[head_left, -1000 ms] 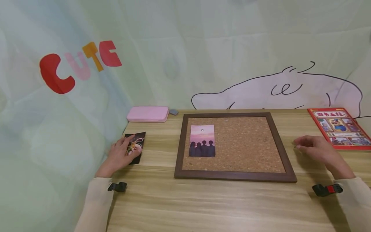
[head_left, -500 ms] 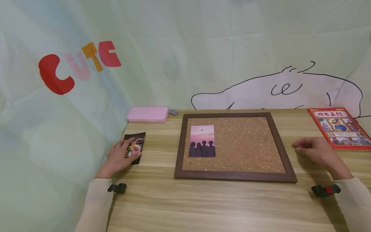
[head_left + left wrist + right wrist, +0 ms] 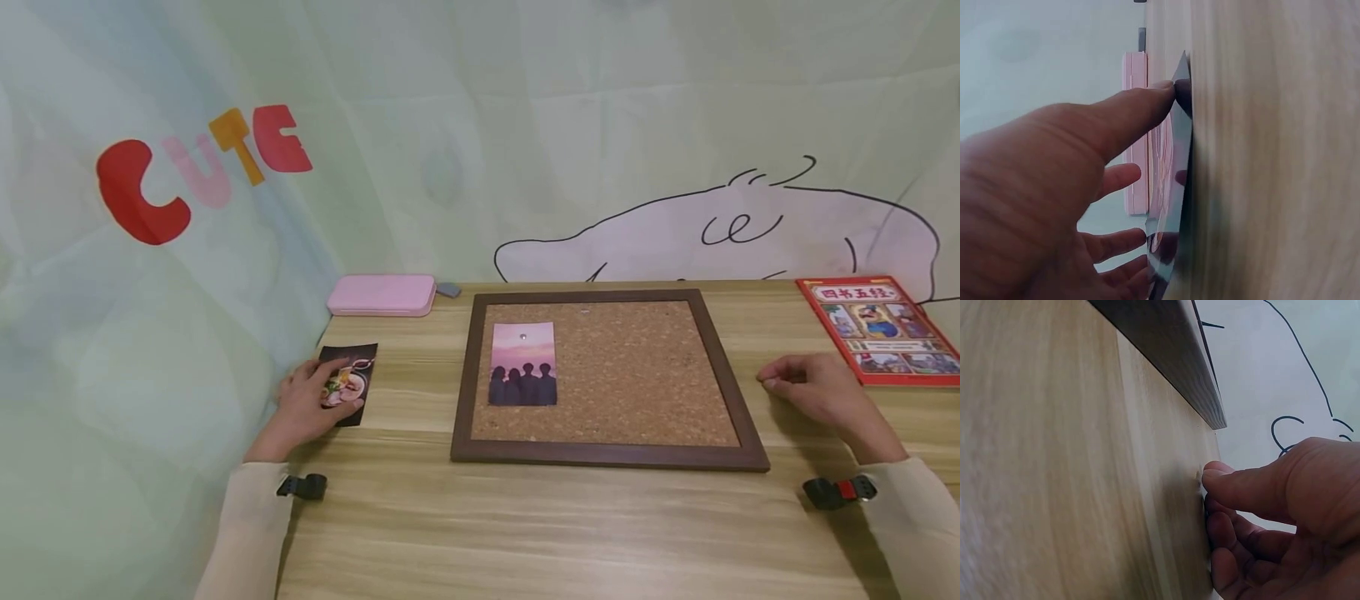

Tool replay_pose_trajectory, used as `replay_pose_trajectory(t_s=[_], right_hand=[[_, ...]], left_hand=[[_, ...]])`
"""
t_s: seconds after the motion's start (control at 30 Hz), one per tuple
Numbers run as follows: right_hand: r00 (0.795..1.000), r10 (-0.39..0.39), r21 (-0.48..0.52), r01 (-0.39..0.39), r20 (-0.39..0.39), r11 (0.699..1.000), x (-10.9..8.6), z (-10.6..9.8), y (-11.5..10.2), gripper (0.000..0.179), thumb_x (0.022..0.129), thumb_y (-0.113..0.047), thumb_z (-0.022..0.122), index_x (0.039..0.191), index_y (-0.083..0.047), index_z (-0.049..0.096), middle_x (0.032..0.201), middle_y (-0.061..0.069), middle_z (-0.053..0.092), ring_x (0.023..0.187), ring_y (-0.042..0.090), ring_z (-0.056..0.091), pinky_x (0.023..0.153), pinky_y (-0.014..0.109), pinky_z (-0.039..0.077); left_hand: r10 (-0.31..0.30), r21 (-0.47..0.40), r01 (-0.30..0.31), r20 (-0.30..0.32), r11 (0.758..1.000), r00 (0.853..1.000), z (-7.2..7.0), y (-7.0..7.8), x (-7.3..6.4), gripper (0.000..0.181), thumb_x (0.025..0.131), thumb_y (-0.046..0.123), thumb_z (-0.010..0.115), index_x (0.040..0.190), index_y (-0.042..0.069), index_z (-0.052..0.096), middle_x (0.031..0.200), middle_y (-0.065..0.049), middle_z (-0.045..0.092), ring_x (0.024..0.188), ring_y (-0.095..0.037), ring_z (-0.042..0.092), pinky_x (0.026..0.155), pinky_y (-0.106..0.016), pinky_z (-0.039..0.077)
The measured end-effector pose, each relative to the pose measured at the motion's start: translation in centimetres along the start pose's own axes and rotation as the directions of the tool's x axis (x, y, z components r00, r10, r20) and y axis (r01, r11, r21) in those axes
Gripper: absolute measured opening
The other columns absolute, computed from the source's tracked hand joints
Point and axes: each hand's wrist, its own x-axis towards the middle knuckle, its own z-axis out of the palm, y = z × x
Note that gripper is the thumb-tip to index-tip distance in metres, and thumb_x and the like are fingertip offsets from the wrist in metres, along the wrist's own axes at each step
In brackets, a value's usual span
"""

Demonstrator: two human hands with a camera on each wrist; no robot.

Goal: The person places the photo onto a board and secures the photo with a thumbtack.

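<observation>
My left hand [image 3: 306, 402] rests over a dark photo of food [image 3: 345, 390] at the table's left side, fingers spread. In the left wrist view the thumb [image 3: 1147, 100] touches one edge of the photo, which bows slightly off the wood, and the other fingers are near its far edge. My right hand [image 3: 821, 396] is just right of the corkboard [image 3: 637, 375], thumb and index finger pinched on a small pin [image 3: 1199, 477], mostly hidden. On the board's left part, a sunset photo with several silhouettes [image 3: 522, 375] is held by a clear pushpin [image 3: 523, 337] near its top.
A pink pencil case [image 3: 382, 296] with a grey tab lies at the back left. The red picture book [image 3: 881, 333] is at the back right, beyond my right hand. Printed fabric [image 3: 420, 167] hangs behind and to the left of the wooden table [image 3: 525, 533].
Left fingers shift slightly on the food photo, uncovering more of it. The right hand drifts a little to the left. The corkboard and its photo stay where they were.
</observation>
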Motion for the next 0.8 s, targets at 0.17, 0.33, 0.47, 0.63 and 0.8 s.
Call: replay_pose_trajectory(t_s=[0.17,0.33,0.47,0.63,0.8], right_hand=[[1.0,-0.01,-0.01,0.01,-0.005,1.0,0.06,0.06,0.11,0.019,0.103,-0.008,0.066,0.11,0.008,0.074,0.106,0.027,0.074,0.086,0.02,0.056,0.067,0.022,0.039],[0.999,-0.027,-0.012,0.027,-0.021,1.0,0.11,0.14,0.15,0.019,0.104,-0.009,0.066,0.108,0.007,0.075,0.105,0.026,0.074,0.085,0.019,0.055,0.067,0.021,0.039],[0.999,-0.03,-0.008,0.029,-0.033,1.0,0.16,0.15,0.13,0.02,0.105,-0.011,0.066,0.109,0.007,0.075,0.106,0.026,0.074,0.085,0.018,0.055,0.067,0.02,0.039],[1.0,-0.003,-0.004,0.003,-0.018,1.0,0.1,0.0,0.14,0.024,0.107,-0.015,0.064,0.113,0.006,0.073,0.111,0.028,0.073,0.09,0.024,0.056,0.072,0.024,0.04],[0.999,0.043,0.008,-0.043,0.006,0.999,-0.05,-0.14,0.17,0.028,0.109,-0.017,0.061,0.118,0.008,0.07,0.117,0.031,0.07,0.094,0.028,0.057,0.077,0.03,0.041]], left_hand=[[-0.016,-0.013,0.016,-0.002,1.0,1.0,-0.07,-0.13,0.0,0.076,0.094,0.031,0.081,0.155,0.003,0.047,0.157,-0.051,0.028,0.143,-0.072,0.022,0.108,-0.078,0.022],[-0.031,-0.012,0.031,-0.003,0.999,1.0,-0.22,0.04,-0.01,0.077,0.093,0.031,0.083,0.155,0.001,0.047,0.154,-0.051,0.033,0.143,-0.07,0.025,0.108,-0.076,0.022],[-0.041,-0.011,0.041,-0.002,0.999,0.999,-0.33,0.15,-0.05,0.078,0.094,0.032,0.083,0.155,0.0,0.048,0.153,-0.052,0.034,0.143,-0.069,0.026,0.108,-0.076,0.023],[-0.035,-0.032,0.034,-0.02,0.999,0.999,-0.31,-0.09,-0.07,0.073,0.094,0.028,0.083,0.152,-0.003,0.051,0.15,-0.05,0.038,0.14,-0.067,0.033,0.108,-0.074,0.026],[-0.029,-0.065,0.025,-0.057,0.998,0.998,-0.35,-0.62,0.0,0.069,0.093,0.022,0.08,0.15,-0.007,0.054,0.145,-0.045,0.049,0.133,-0.062,0.047,0.108,-0.072,0.038]])
